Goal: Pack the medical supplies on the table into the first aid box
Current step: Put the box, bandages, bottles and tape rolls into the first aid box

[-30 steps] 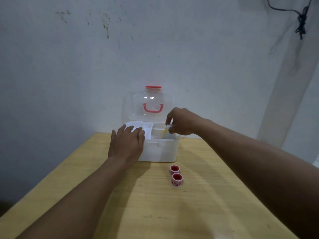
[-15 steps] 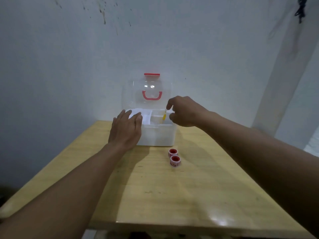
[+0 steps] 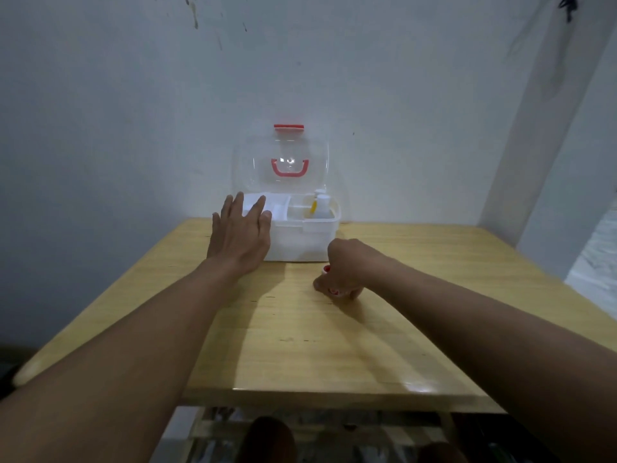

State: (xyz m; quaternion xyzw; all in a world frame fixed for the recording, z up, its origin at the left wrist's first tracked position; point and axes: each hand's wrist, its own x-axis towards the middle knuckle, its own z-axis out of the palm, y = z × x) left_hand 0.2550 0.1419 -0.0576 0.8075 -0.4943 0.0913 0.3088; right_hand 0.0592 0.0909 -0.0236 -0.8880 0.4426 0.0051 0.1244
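The right hand point(image 3: 344, 267) is curled downward on the wooden table point(image 3: 384, 345), its fingers point(image 3: 322, 285) closed around the nearer of 2 small red-and-white tape rolls point(image 3: 334, 291); only a sliver of that roll shows under the knuckles, so whether it is lifted or resting on the wood cannot be told. The second roll point(image 3: 326, 269) peeks out just behind the hand, touching or nearly touching it. The left hand point(image 3: 241, 232) lies flat and open, holding nothing, its palm against the left front of the first aid box point(image 3: 302, 243) and its fingertips point(image 3: 261, 202) over the rim. The box is white, standing at the far edge of the table against the wall, with its clear lid point(image 3: 283, 162) upright and a red handle point(image 3: 289, 168) showing through it. In its right rear compartment stands a small white bottle point(image 3: 322, 205) with a yellow item point(image 3: 313, 208) beside it.
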